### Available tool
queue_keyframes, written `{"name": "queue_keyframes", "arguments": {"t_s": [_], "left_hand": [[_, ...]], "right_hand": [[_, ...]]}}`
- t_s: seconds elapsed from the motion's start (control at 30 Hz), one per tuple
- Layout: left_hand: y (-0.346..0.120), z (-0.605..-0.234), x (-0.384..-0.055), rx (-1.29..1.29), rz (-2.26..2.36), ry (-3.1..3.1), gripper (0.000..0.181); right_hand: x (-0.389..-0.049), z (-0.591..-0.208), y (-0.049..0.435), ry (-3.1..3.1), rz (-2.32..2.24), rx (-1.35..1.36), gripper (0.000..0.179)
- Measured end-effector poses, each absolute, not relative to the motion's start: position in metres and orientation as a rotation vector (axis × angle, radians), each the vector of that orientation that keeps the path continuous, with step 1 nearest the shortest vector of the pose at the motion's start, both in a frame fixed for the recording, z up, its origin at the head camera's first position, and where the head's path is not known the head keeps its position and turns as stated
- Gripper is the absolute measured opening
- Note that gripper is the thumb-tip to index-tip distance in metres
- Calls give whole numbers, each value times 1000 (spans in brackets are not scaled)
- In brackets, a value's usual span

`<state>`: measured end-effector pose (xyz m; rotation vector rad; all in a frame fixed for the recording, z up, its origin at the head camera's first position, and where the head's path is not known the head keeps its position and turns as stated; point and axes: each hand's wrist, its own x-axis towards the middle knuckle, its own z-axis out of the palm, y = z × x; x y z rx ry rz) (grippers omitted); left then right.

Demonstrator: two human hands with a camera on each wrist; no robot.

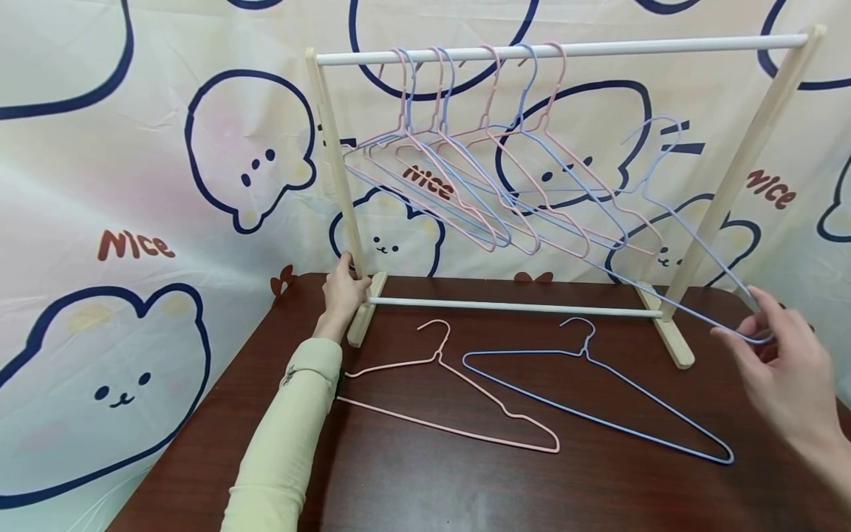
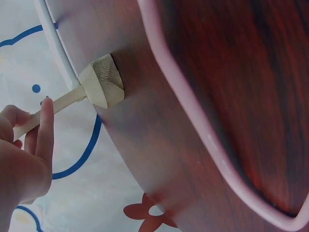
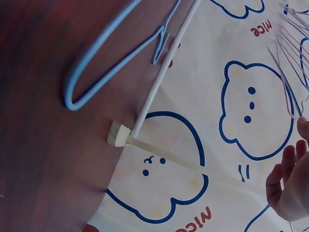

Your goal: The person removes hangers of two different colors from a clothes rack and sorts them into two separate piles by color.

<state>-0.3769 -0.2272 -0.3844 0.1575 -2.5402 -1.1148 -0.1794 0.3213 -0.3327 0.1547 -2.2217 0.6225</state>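
My left hand [image 1: 343,294] grips the left wooden post [image 1: 330,125] of a hanger rack, just above its foot. In the left wrist view, the fingers [image 2: 47,123] lie around that post. On the right, my right hand [image 1: 787,362] pinches a blue hanger [image 1: 721,264] by its right corner. That hanger tilts in the air, its hook below the level of the rack's white top rail [image 1: 631,49]. Flat on the table lie a pink hanger [image 1: 452,428] and another blue hanger [image 1: 598,423], between my arms.
Several pink and blue hangers [image 1: 488,89] hang from the rail, mostly toward its left half. A white lower bar [image 1: 518,306] joins the rack's feet on the dark wooden table [image 1: 425,495]. Behind stands a printed cloth [image 1: 153,185]. The right wooden post [image 1: 751,159] stands near my right hand.
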Motion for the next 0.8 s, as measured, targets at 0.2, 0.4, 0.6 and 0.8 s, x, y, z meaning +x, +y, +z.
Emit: {"name": "queue_keyframes", "arguments": {"t_s": [0.2,0.4,0.6,0.8], "left_hand": [[-227,-384,-377,155,-1104,-2553,28],[-226,-383,-375,160,-1100,-2548,28],[-225,-382,-375,145,-1100,-2552,28],[-227,-382,-375,161,-1107,-2551,29]], "right_hand": [[-170,-341,326,-2292,686,147,55],[-160,-354,328,-2333,713,196,52],[-147,-370,332,-2379,722,175,51],[-138,-379,335,-2477,768,147,50]]}}
